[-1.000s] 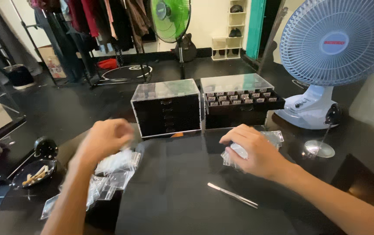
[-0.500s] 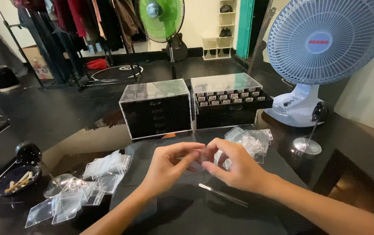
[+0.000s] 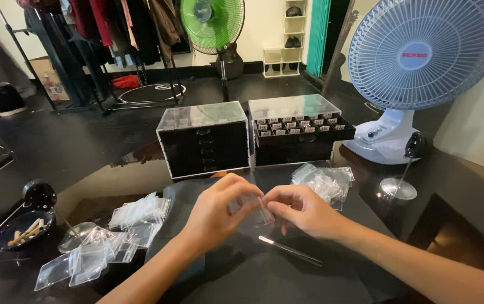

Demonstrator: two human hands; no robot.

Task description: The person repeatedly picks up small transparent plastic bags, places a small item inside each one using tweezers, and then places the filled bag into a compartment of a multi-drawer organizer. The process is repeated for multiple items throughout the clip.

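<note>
My left hand point(image 3: 219, 211) and my right hand point(image 3: 298, 211) meet over the middle of the black glossy table point(image 3: 366, 225). Together they pinch a small clear plastic zip bag point(image 3: 264, 214) between the fingertips. Metal tweezers point(image 3: 290, 250) lie on the table just below my right hand. A heap of clear small bags point(image 3: 109, 236) lies to the left of my left hand, and a second pile of bags point(image 3: 323, 180) sits behind my right hand.
Two black drawer boxes with clear lids point(image 3: 205, 138) point(image 3: 298, 129) stand at the back of the table; the right one has a drawer pulled out. A blue desk fan point(image 3: 416, 62) stands at the right. A dark dish point(image 3: 22, 228) sits at the left edge.
My left hand came in from the bag heap on the left and joined my right hand at the centre. Both now hold one small bag. The view shifted slightly.
</note>
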